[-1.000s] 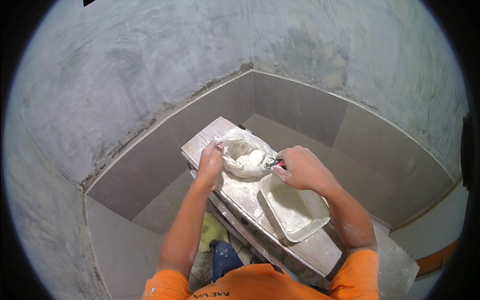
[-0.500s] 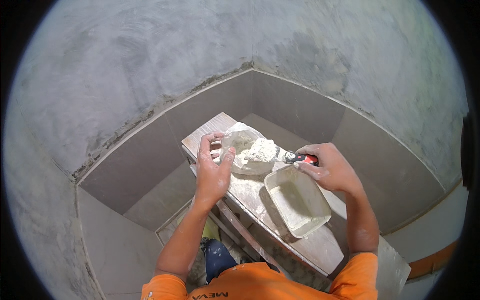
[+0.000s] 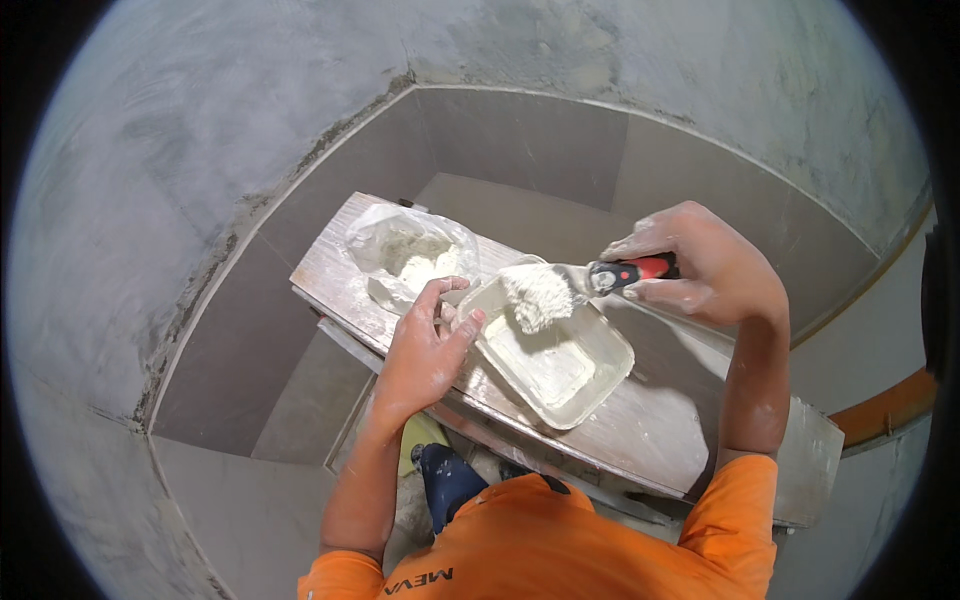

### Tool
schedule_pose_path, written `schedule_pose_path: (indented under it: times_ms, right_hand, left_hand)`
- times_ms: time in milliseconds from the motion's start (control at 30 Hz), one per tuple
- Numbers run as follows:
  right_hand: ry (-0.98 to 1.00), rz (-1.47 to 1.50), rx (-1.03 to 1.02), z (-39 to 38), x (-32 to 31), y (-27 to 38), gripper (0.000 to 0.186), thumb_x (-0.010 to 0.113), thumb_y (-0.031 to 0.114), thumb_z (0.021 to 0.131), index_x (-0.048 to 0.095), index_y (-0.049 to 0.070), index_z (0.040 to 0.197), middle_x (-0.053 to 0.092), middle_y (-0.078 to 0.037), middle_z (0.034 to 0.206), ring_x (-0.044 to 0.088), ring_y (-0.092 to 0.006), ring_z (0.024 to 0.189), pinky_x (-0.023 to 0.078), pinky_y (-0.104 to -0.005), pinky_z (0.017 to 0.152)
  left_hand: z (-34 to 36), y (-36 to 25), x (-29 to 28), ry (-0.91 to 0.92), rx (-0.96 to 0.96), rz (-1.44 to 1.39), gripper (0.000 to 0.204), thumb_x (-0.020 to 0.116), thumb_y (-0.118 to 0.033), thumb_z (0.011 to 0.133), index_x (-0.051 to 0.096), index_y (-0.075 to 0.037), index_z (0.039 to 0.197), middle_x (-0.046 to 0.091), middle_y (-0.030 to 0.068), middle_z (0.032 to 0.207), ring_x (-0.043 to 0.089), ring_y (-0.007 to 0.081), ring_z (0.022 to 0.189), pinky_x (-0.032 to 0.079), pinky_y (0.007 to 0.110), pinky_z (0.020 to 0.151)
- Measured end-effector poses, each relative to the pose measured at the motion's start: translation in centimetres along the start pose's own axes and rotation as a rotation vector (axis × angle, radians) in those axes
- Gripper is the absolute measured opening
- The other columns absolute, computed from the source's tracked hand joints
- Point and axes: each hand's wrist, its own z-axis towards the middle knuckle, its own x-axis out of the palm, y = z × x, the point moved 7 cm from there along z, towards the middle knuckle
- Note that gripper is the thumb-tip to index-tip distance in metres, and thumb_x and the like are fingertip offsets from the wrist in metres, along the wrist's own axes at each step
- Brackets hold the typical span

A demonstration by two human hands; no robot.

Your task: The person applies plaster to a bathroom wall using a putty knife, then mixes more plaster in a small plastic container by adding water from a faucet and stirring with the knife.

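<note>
Head view shows your surface (image 3: 645, 425) bearing, toward its left end, an open translucent plastic bag (image 3: 375, 232) with white powder (image 3: 428, 268) inside; just right of it, your left hand (image 3: 425, 350) has loosely curled fingers and thumb at the left corner of a rectangular off-white plastic tub (image 3: 610, 352), though whether they grip its rim I cannot tell. Over that tub, which rests on the surface, hangs the powder-heaped blade of a putty knife (image 3: 628, 272), its black-and-red handle grasped in your right hand (image 3: 715, 265).
</note>
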Motion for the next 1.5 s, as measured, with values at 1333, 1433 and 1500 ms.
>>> schedule_pose_path:
  times_ms: [1333,1433,1500]
  right_hand:
    - [0.021,-0.02,-0.044,8.5,6.9,3.8,0.022,0.072,0.012,0.082,0.072,0.003,0.102,0.07,-0.019,0.089,0.067,-0.0401,0.087,0.052,-0.0482,0.081]
    - [0.054,-0.082,0.026,8.7,8.0,2.5,0.02,0.07,0.015,0.085,0.073,0.003,0.102,0.072,-0.021,0.091,0.069,-0.0409,0.091,0.054,-0.0478,0.084]
    - [0.077,-0.128,0.077,8.3,8.1,1.6,0.021,0.068,0.017,0.088,0.074,0.003,0.102,0.072,-0.022,0.091,0.069,-0.0413,0.093,0.055,-0.0471,0.085]
  left_hand:
    - [3.9,6.8,-9.1,-0.53,-0.09,0.351,0.101,0.077,-0.053,0.083,0.034,0.006,0.152,0.057,0.0336,0.133,0.061,0.0444,0.117,0.047,0.045,0.104]
    - [5.5,5.6,-8.1,-0.41,-0.081,0.291,0.105,0.078,-0.053,0.081,0.031,0.008,0.153,0.058,0.0348,0.133,0.061,0.043,0.121,0.047,0.042,0.106]
    - [5.9,5.1,-8.5,-0.448,-0.098,0.337,0.096,0.079,-0.05,0.08,0.042,0.009,0.146,0.064,0.0331,0.124,0.064,0.0423,0.117,0.049,0.042,0.103]
